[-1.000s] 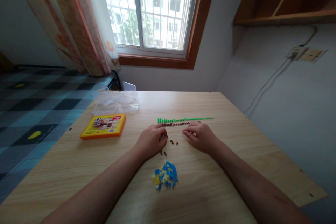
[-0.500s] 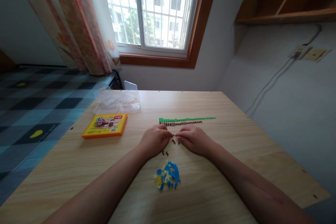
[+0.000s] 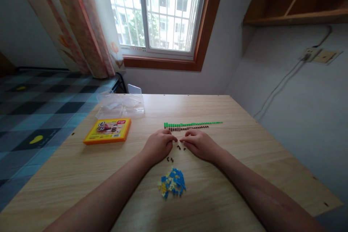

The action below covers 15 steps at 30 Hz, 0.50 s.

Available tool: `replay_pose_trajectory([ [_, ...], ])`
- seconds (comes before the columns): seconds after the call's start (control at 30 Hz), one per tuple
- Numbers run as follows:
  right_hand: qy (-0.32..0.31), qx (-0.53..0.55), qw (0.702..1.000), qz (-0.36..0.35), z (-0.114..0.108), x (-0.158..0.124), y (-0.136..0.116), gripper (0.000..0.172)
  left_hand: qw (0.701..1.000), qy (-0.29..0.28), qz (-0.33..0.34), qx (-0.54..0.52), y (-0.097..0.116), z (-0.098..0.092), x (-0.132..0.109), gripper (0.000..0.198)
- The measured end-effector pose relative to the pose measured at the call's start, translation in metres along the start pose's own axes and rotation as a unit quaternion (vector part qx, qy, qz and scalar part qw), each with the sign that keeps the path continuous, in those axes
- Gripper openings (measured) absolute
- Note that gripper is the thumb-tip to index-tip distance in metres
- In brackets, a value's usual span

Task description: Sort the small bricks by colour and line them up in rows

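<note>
My left hand (image 3: 158,145) and my right hand (image 3: 198,144) rest on the wooden table (image 3: 244,159), fingertips pinched and almost touching each other. What they pinch is too small to make out. Between and below them lie a few loose brown bricks (image 3: 178,147). Just beyond the hands runs a row of green bricks (image 3: 193,124) with a row of brown bricks (image 3: 189,128) along its near side. A small heap of blue, yellow and white bricks (image 3: 172,182) lies nearer to me.
An orange and yellow box (image 3: 107,130) lies at the left of the table, with a clear plastic tray (image 3: 121,105) behind it. A checked bed cover (image 3: 32,112) is at the left. A window, a curtain and a wall shelf stand beyond.
My right hand has come in from the right, away from the brown row, until its fingertips meet those of my left hand. The left hand has shifted slightly to the right.
</note>
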State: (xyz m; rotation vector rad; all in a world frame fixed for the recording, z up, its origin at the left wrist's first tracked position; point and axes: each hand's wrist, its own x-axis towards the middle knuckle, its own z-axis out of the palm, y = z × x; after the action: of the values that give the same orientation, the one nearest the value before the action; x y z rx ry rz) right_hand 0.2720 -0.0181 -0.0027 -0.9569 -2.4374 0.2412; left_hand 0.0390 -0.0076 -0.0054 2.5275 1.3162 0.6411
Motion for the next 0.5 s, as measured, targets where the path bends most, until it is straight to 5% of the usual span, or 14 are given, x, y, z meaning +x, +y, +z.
replay_pose_trajectory([
  [0.5,-0.004,-0.005,0.992,0.128,-0.014,-0.012,0.021,0.007,1.0,0.008,-0.004,-0.013,0.001,-0.003,-0.001,0.026],
])
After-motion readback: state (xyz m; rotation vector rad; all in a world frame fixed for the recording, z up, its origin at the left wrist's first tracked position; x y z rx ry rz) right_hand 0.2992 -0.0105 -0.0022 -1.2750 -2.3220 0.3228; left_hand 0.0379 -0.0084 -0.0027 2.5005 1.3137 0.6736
